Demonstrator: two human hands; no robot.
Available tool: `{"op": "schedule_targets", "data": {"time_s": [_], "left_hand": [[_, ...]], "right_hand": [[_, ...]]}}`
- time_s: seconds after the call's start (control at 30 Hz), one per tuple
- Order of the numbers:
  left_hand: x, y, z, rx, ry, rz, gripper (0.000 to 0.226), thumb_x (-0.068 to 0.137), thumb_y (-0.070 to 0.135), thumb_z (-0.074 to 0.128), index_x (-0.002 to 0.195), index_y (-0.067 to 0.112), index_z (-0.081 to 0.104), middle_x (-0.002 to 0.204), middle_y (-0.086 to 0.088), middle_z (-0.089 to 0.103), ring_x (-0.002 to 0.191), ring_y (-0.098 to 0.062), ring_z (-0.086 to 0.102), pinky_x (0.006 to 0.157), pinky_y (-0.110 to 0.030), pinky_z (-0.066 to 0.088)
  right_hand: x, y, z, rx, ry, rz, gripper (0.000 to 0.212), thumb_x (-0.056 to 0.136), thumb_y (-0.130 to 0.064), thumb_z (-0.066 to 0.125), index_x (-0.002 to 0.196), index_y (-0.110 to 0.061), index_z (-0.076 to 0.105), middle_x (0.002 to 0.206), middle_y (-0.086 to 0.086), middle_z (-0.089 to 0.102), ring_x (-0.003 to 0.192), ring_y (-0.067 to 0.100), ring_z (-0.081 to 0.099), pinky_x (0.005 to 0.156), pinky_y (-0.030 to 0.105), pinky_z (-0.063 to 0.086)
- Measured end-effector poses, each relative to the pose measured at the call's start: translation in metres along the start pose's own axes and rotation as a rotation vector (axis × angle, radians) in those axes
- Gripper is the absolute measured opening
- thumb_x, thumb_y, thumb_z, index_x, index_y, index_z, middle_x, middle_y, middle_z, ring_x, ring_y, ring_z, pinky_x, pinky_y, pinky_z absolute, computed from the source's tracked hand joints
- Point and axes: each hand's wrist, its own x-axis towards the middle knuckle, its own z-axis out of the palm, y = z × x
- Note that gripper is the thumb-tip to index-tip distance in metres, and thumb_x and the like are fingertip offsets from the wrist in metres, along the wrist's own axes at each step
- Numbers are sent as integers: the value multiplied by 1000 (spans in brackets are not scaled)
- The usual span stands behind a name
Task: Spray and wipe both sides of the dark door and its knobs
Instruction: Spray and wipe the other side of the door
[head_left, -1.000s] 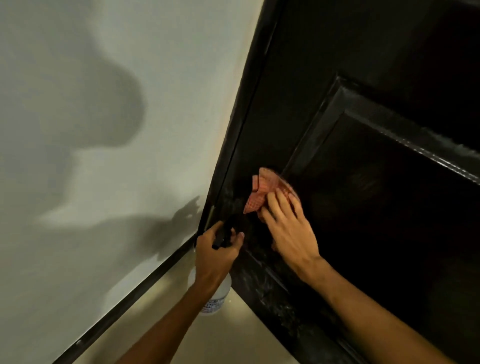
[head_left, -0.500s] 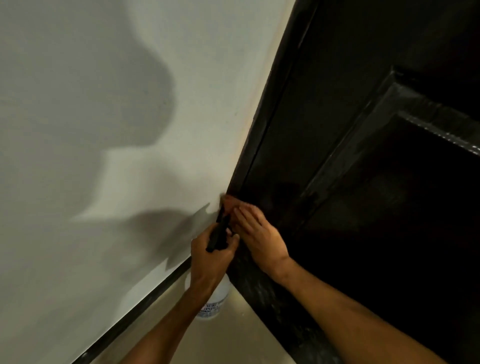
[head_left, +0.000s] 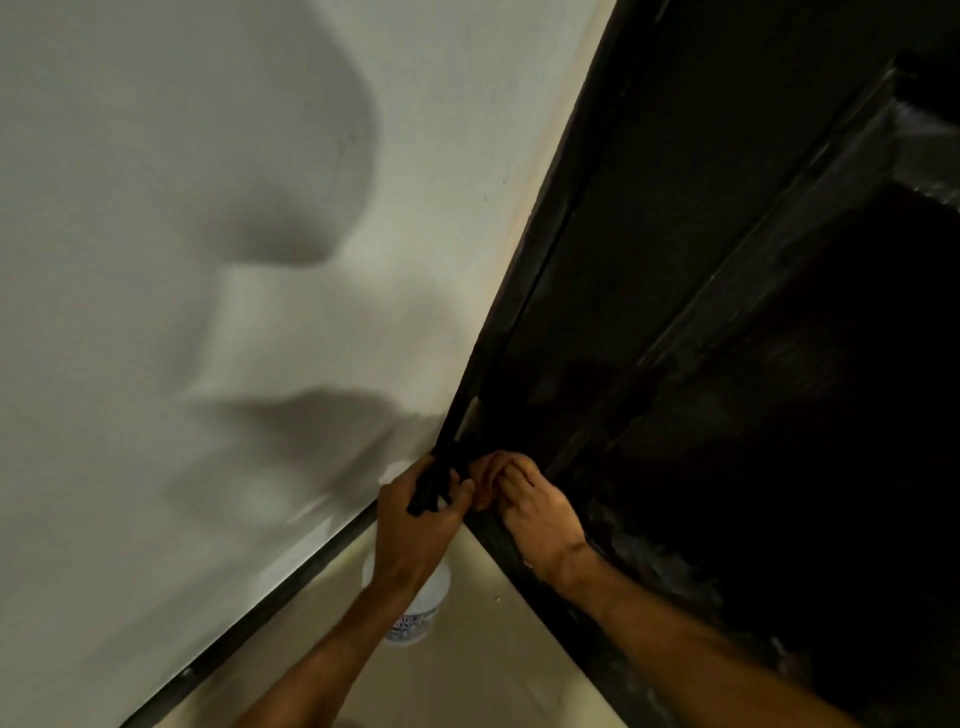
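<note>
The dark panelled door (head_left: 727, 260) fills the right side of the head view. My right hand (head_left: 535, 519) lies low on its left edge, fingers bent over a reddish cloth (head_left: 480, 475) that is almost wholly hidden beneath them. Just left of it, my left hand (head_left: 415, 535) grips the black trigger head of a white spray bottle (head_left: 415, 618), whose body hangs below my wrist. The two hands nearly touch at the door's edge. No knob is in view.
A pale wall (head_left: 208, 208) with my shadow on it takes up the left. A dark skirting strip (head_left: 260, 618) runs along its foot. Beige floor (head_left: 493, 670) shows between my forearms.
My right hand slid the cloth left and down from the door's panel moulding to its left edge, beside the sprayer. The view shifted left. The left hand kept its grip on the bottle.
</note>
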Motion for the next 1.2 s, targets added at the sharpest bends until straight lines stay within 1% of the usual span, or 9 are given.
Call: {"op": "schedule_targets", "data": {"time_s": [0.1,0.2,0.37,0.53,0.63,0.8,0.9,1.03,1.2], "left_hand": [[0,0,-5,22,12,1,14,87,6,80,85,16,71,76,5,72,77,-12,70,73,-13,52],[-5,0,-4,31,33,21,17,86,4,80,84,17,70,78,3,72,78,-15,71,74,-20,55],[-30,32,11,-18,-58,-63,24,87,11,81,91,31,71,85,15,75,85,-2,72,83,-22,55],[-55,56,16,-13,-80,-65,15,88,11,80,94,21,72,83,15,74,84,2,70,81,-15,51],[-78,75,30,-29,-101,-101,12,88,12,80,92,19,72,81,13,73,82,7,68,80,-15,51],[-137,114,67,-62,-193,-65,8,87,7,80,90,8,73,76,12,71,76,12,66,71,-5,47],[-166,130,86,-53,-254,-47,8,86,7,81,88,8,73,72,18,71,77,11,67,75,-4,47],[-225,149,131,-49,-413,-7,12,85,2,81,86,10,73,76,11,72,77,4,70,77,-6,50],[-266,157,172,-64,-526,-37,12,86,6,81,84,14,73,75,10,74,77,0,71,75,-10,52]], "right_hand": [[-8,25,-13,-41,128,122,82,90,-42,62,158,-5,32,164,18,29,154,36,18,123,51,-17],[-28,37,-10,-1,231,233,64,99,-24,44,159,-8,27,168,20,18,157,36,10,124,50,-13],[-98,16,21,-73,-79,15,67,98,-26,54,157,-5,33,168,23,-8,155,39,-15,116,54,-26],[-160,57,-23,44,173,332,56,86,-18,66,139,-3,61,150,21,50,143,40,43,123,52,16],[-211,68,-23,163,216,493,63,76,-23,81,136,-8,65,152,16,50,137,37,44,110,53,34],[-316,48,0,307,-48,452,61,56,-32,91,114,-16,77,143,14,50,125,37,42,98,49,50],[-376,48,1,492,205,729,54,67,-18,88,118,-14,73,139,11,53,127,32,45,102,47,50],[-463,47,-2,673,636,1339,39,86,-3,65,123,-15,66,135,10,50,124,30,51,93,42,50],[-482,12,33,809,687,1665,47,72,10,62,116,-5,60,136,21,44,126,43,44,104,49,44]]}}
